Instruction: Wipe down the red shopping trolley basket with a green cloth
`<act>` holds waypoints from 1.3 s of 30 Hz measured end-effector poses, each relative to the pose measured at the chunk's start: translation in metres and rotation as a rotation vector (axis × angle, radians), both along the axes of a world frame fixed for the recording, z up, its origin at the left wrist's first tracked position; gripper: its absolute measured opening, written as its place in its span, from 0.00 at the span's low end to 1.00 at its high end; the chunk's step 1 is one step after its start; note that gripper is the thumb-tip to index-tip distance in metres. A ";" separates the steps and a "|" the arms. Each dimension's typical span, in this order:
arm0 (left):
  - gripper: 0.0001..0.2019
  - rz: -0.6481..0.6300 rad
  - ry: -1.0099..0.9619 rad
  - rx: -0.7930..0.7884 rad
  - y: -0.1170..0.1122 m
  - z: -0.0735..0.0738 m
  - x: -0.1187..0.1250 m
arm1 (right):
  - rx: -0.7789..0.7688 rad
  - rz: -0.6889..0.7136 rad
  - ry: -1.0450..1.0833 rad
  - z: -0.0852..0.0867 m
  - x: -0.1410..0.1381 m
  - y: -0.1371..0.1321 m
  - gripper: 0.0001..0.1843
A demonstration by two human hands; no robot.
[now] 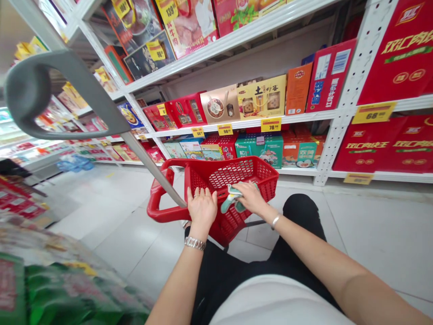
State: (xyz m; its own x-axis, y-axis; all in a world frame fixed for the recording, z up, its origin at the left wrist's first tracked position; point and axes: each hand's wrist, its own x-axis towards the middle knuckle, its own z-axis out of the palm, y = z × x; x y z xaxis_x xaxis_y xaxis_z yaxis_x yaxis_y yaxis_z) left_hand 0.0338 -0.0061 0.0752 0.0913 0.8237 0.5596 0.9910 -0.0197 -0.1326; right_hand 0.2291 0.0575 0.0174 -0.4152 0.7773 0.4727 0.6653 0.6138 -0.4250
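Observation:
A red plastic shopping basket [264, 174] stands on the floor in front of my knees, with a grey pull handle [61, 95] rising toward the upper left. My left hand [202, 206] grips the basket's near rim, fingers curled over the edge. My right hand [250, 196] presses a crumpled green and white cloth [231, 197] against the rim and side wall of the basket. Fingers of that hand are closed on the cloth. The basket's inside looks bare where it shows.
White store shelves [257, 123] with boxed goods and yellow price tags run along the far side. Red cartons [382, 144] fill the right bay. Green packaged goods [67, 289] lie blurred at the lower left. Pale tiled floor [372, 225] spreads around the basket.

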 end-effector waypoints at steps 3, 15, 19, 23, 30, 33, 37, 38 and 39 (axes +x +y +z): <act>0.27 0.006 0.035 -0.008 -0.004 0.001 -0.001 | -0.014 0.058 -0.049 0.016 -0.042 -0.020 0.20; 0.24 0.002 -0.027 0.018 -0.022 0.000 -0.009 | -0.026 -0.015 -0.182 0.020 -0.045 -0.036 0.14; 0.26 0.009 -0.025 0.007 -0.026 0.001 -0.003 | 0.023 -0.020 -0.161 0.006 -0.024 -0.026 0.16; 0.26 -0.005 -0.049 0.011 -0.025 -0.001 0.001 | 0.053 -0.052 -0.160 -0.006 0.004 -0.013 0.17; 0.25 -0.029 -0.111 -0.007 -0.023 -0.003 0.003 | 0.078 -0.068 -0.112 -0.022 0.041 0.006 0.18; 0.25 -0.042 -0.099 0.007 -0.023 -0.004 0.002 | 0.092 -0.070 -0.086 -0.029 0.050 0.011 0.19; 0.25 -0.022 -0.053 0.007 -0.023 -0.004 0.002 | 0.101 -0.088 -0.082 -0.037 0.064 0.017 0.20; 0.25 -0.020 -0.052 0.002 -0.023 -0.004 0.002 | 0.096 -0.095 -0.082 -0.038 0.068 0.020 0.21; 0.26 -0.020 -0.057 -0.003 -0.022 -0.004 0.003 | 0.088 -0.100 -0.080 -0.039 0.074 0.023 0.21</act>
State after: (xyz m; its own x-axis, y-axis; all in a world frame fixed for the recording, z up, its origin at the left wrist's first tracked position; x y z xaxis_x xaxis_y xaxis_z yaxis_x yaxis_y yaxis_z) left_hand 0.0364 -0.0285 0.0712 0.0761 0.8236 0.5620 0.9963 -0.0403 -0.0759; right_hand 0.3029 0.0806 -0.0220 -0.3771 0.7738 0.5090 0.7546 0.5753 -0.3155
